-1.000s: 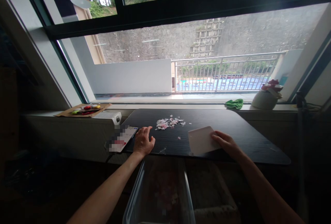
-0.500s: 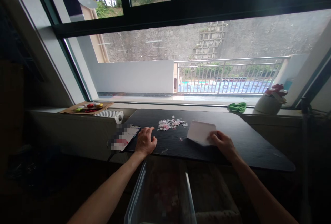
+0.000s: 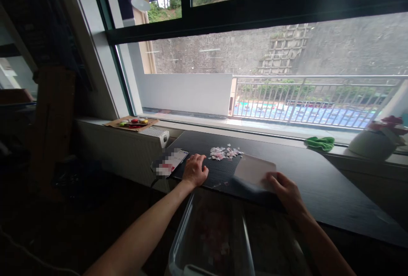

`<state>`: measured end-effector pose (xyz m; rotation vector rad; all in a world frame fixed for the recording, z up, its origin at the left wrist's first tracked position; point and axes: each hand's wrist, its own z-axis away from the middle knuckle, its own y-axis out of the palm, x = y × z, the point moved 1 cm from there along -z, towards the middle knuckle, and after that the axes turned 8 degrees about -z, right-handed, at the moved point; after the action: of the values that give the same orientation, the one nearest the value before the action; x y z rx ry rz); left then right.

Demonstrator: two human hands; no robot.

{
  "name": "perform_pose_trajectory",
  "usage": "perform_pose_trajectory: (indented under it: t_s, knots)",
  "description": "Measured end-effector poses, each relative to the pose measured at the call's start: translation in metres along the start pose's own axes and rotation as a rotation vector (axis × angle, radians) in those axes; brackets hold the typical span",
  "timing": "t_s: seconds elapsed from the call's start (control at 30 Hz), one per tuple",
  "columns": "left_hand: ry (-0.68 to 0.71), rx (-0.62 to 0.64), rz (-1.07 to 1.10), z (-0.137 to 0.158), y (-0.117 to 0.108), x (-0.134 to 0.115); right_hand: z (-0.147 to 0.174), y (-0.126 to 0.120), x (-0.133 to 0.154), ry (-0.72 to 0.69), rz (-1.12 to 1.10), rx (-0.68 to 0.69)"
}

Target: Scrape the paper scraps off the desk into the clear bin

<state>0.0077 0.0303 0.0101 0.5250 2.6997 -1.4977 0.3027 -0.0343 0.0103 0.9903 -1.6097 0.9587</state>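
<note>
My right hand [image 3: 288, 191] grips the right edge of a thin, pale rectangular card [image 3: 255, 169], held tilted low over the dark table. The card's lower edge is blurred. My left hand [image 3: 195, 170] rests on the table near its front edge, fingers loosely bent and apart, holding nothing. Just beyond it lies a loose pile of small torn paper scraps [image 3: 223, 153], white and pinkish. A tiny scrap [image 3: 225, 183] lies close to the table's front edge. Below that edge stands a clear plastic bin [image 3: 181, 233] with some scraps visible inside.
A phone [image 3: 172, 162] lies at the left edge of the dark table [image 3: 306, 178]. On the window ledge are a green cloth [image 3: 319, 143], a rounded pale pot [image 3: 369, 142] and a cardboard sheet [image 3: 111, 123] bearing colourful items. A white heater [image 3: 164, 138] sits below the ledge.
The view has swung left. The card has shifted slightly nearer the table's front edge, and the stray scrap lies nearer that edge too. My left hand stays beside the phone.
</note>
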Motion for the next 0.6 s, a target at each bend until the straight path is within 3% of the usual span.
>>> perform_pose_trajectory:
  t_s: [0.2,0.6]
  knots:
    - [-0.013,0.014,0.005,0.0,-0.001,-0.002,0.003,0.01,0.0,0.033,-0.037,0.187]
    - [-0.014,0.016,0.007,0.0,-0.002,-0.003,0.01,0.006,0.015,0.116,-0.072,0.346]
